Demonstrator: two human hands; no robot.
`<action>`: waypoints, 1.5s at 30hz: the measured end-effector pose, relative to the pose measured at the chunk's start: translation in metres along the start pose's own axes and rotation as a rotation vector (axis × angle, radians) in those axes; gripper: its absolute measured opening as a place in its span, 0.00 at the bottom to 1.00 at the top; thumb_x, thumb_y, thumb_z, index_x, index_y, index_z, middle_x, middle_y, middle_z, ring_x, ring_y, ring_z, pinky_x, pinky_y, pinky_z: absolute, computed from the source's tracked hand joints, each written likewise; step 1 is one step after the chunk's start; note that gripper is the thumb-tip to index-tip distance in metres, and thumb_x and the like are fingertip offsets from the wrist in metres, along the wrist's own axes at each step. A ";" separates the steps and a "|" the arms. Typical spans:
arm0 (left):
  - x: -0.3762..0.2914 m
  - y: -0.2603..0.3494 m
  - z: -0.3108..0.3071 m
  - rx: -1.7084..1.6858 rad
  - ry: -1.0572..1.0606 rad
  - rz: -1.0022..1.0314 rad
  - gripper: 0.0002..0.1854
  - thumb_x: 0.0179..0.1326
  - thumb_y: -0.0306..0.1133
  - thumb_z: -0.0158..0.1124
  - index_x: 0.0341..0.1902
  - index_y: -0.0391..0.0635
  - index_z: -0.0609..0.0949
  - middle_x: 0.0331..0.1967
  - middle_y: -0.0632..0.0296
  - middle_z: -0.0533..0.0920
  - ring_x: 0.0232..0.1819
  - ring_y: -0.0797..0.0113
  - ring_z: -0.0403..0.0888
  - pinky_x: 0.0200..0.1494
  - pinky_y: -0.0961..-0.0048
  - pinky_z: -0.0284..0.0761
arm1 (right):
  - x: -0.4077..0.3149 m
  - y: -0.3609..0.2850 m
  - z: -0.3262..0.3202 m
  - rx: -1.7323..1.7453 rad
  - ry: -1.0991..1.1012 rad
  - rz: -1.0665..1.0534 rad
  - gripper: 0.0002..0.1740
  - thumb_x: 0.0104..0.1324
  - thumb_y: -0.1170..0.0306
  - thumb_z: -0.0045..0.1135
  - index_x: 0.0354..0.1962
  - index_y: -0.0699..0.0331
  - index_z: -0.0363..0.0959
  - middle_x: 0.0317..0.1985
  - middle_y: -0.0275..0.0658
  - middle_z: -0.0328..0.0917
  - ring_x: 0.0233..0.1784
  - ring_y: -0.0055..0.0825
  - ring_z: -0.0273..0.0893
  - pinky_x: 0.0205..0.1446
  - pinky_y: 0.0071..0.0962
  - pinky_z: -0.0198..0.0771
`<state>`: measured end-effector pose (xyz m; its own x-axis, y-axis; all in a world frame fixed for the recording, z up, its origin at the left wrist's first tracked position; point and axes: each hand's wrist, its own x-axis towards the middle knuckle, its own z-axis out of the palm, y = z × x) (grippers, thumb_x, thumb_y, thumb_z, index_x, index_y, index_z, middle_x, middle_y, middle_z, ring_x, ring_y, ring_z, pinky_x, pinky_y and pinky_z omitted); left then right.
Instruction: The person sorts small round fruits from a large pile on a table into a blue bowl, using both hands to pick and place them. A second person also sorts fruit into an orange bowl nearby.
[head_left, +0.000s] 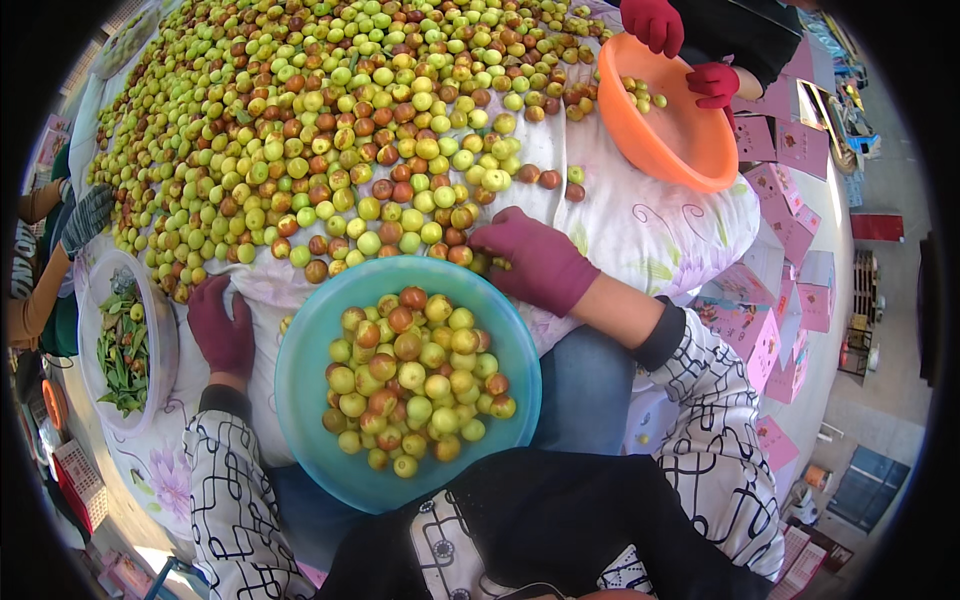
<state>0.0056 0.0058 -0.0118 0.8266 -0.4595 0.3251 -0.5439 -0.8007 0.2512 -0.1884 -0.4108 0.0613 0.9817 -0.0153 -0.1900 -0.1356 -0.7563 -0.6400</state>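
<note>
A teal plastic basin (292, 375) with many green and red-brown jujubes (420, 375) sits on my lap. My right hand (540, 262), in a maroon glove, is at the basin's upper right rim, its curled fingers at a yellow-green fruit by the edge of the large jujube heap (300, 150). Whether it grips that fruit is hard to tell. My left hand (223, 326), gloved alike, rests on the floral cloth (262, 300) left of the basin, thumb apart from the fingers, close to the heap's lower edge. No fruit shows in it.
A co-worker's maroon-gloved hands (682, 52) hold an orange basin (652, 150) with several jujubes at the upper right. Another person's grey-gloved hand (86, 221) is at the left. A clear tub (161, 360) holds leaves and fruit. Pink cartons (750, 330) lie beyond the right edge.
</note>
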 end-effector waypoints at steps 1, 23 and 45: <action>0.000 0.000 0.000 -0.001 -0.005 0.006 0.17 0.58 0.28 0.64 0.52 0.44 0.78 0.53 0.53 0.80 0.58 0.48 0.74 0.64 0.54 0.67 | 0.003 0.005 -0.003 0.052 -0.039 0.045 0.25 0.53 0.67 0.68 0.51 0.52 0.76 0.47 0.44 0.74 0.52 0.45 0.77 0.55 0.42 0.74; -0.001 0.002 -0.002 -0.012 -0.004 0.002 0.17 0.59 0.29 0.64 0.53 0.44 0.79 0.53 0.53 0.80 0.58 0.49 0.74 0.63 0.56 0.68 | 0.001 0.122 -0.222 0.582 0.777 0.505 0.20 0.66 0.71 0.61 0.56 0.56 0.71 0.42 0.31 0.78 0.35 0.19 0.76 0.30 0.18 0.67; 0.001 0.000 0.000 0.000 -0.020 -0.020 0.17 0.58 0.31 0.64 0.52 0.45 0.79 0.52 0.53 0.80 0.58 0.49 0.74 0.63 0.56 0.68 | -0.002 0.078 -0.064 -0.028 0.158 0.271 0.27 0.60 0.71 0.66 0.58 0.56 0.75 0.41 0.39 0.79 0.44 0.29 0.79 0.53 0.29 0.75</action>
<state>0.0065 0.0059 -0.0114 0.8400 -0.4511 0.3016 -0.5274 -0.8096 0.2577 -0.1925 -0.5113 0.0596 0.9193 -0.3183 -0.2314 -0.3934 -0.7285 -0.5609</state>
